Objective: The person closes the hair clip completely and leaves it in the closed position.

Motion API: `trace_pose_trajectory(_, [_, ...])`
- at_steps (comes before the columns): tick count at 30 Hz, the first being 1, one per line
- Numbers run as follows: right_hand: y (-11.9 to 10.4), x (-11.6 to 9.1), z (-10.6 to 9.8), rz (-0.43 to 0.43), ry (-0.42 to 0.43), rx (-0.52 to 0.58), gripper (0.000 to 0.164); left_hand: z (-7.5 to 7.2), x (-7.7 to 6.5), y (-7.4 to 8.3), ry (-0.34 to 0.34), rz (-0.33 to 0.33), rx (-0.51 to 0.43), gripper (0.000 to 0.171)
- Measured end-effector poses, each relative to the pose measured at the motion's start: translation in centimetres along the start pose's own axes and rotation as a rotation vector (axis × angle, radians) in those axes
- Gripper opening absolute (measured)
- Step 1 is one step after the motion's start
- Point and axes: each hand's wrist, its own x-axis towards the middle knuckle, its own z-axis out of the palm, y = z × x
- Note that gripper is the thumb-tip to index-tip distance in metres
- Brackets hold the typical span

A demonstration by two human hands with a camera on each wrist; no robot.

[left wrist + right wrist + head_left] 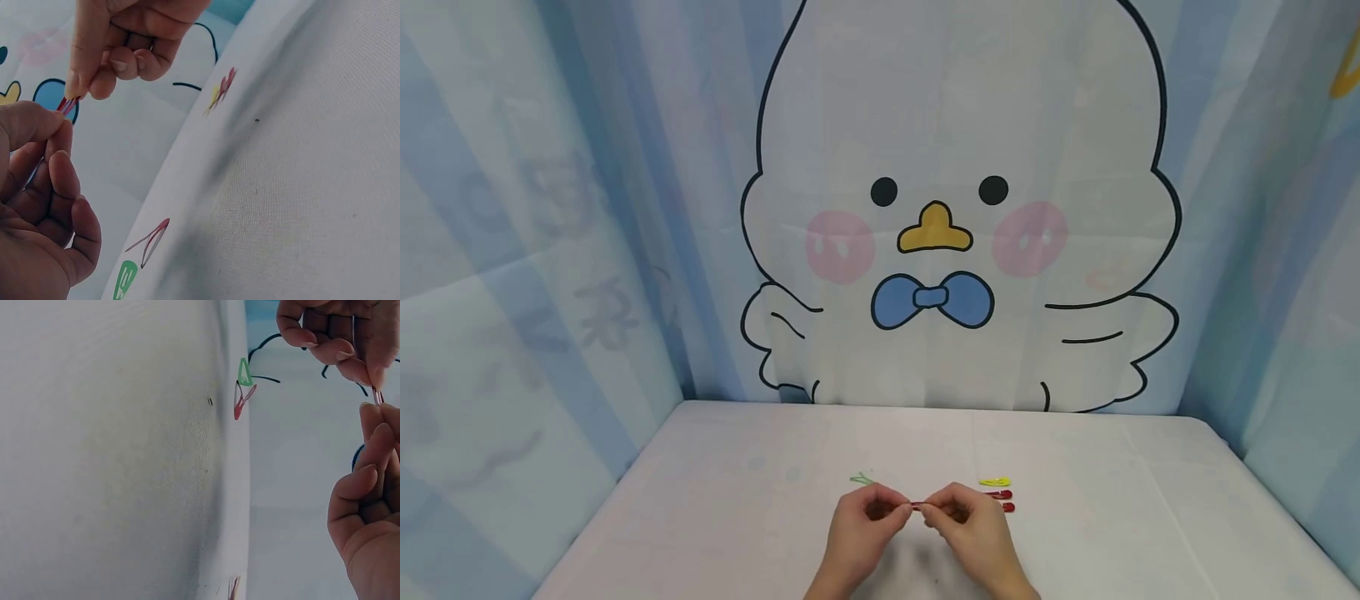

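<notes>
The red clip lay between your two hands, raised off the tabletop, with only its middle showing. Your left grip pinched one end between thumb and fingertip, and your right grip pinched the other. Its long axis ran from grip to grip, close to level across your front; which way the narrow tip pointed could not be told, since your fingertips covered both ends. The step in hand looked like working the clip with both hands, though whether you were bending it open or pressing it closed was unclear. The next move seemed to call for a steady pinch at each end, with the clip kept in line between them. Just beyond your left grip lay a green clip, and beside it a spread red clip, its legs forming a V. Beyond your right grip sat a yellow clip, with two more red clips nearer, partly hidden by that hand. Farther out, past both grips, hung a cartoon-printed curtain.
</notes>
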Motion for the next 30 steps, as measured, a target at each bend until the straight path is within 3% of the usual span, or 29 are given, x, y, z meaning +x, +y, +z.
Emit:
trace_pose_trajectory(3, [0.1, 0.1, 0.1, -0.062, 0.025, -0.021, 0.011, 0.1, 0.1, 0.1, 0.006, -0.01, -0.007, 0.008])
trace_pose_trajectory(9, [0.5, 0.0, 0.4, -0.266, 0.049, -0.141, 0.022, 0.1, 0.3, -0.2, 0.012, 0.007, -0.06, 0.012])
trace_pose_trajectory(15, [0.8, 0.1, 0.1, -0.351, 0.085, -0.195, 0.023, 0.0, 0.4, -0.2, -0.009, 0.0, -0.062, 0.014])
trace_pose_trajectory(21, [1.2, 0.4, -0.7, -0.361, 0.126, -0.259, 0.029, -0.4, 0.6, -0.3, 0.013, 0.022, 0.024, 0.013])
trace_pose_trajectory(27, [1.3, 0.6, -2.1, -0.256, 0.117, -0.308, 0.028, -1.0, 1.0, -1.0, 0.088, 0.025, 0.152, 0.007])
trace_pose_trajectory(30, [1.3, 0.6, -2.5, -0.215, 0.112, -0.319, 0.025, -1.4, 1.2, -1.6, 0.089, 0.04, 0.19, 0.008])
